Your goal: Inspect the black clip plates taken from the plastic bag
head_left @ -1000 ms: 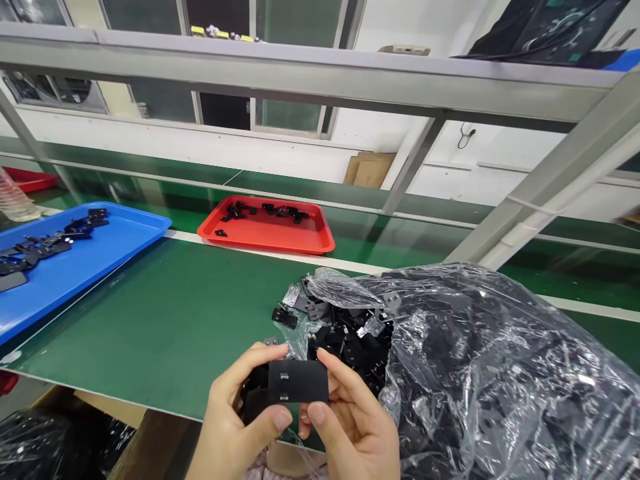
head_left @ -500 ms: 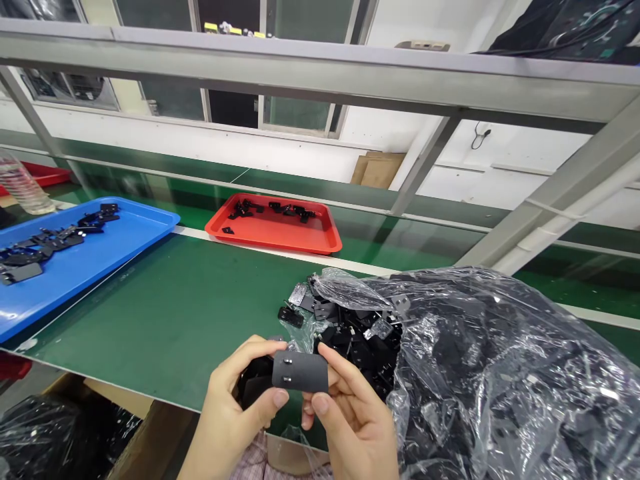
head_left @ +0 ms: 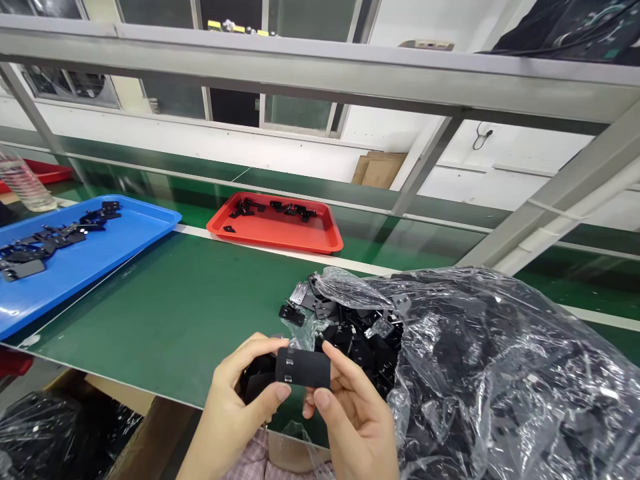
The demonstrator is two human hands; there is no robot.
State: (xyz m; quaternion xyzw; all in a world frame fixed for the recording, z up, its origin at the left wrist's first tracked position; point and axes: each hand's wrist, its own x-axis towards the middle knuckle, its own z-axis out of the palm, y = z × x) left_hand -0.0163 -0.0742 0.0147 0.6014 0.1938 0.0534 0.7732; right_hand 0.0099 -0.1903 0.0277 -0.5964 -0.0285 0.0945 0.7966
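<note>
Between my two hands is a small flat black plate (head_left: 307,369) with rounded corners and two shiny metal bits near its left end. My left hand (head_left: 245,383) pinches the plate's left end with thumb and index finger. More black parts (head_left: 257,380) show behind those fingers, partly hidden in the left palm. My right hand (head_left: 357,407) grips the right end, thumb below and index finger above. Just beyond the hands, a heap of similar black parts (head_left: 365,340) spills from a large clear plastic bag (head_left: 500,373).
A blue tray (head_left: 135,230) with black parts stands at the left, and a red tray (head_left: 275,233) with a few at the back. A metal shelf beam (head_left: 300,70) crosses above the green table (head_left: 165,320). Below its left edge is an open cardboard box (head_left: 150,433).
The plate has tilted slightly in my fingers, so its face looks darker and its metal bits catch the light differently. Both hands keep their hold.
</note>
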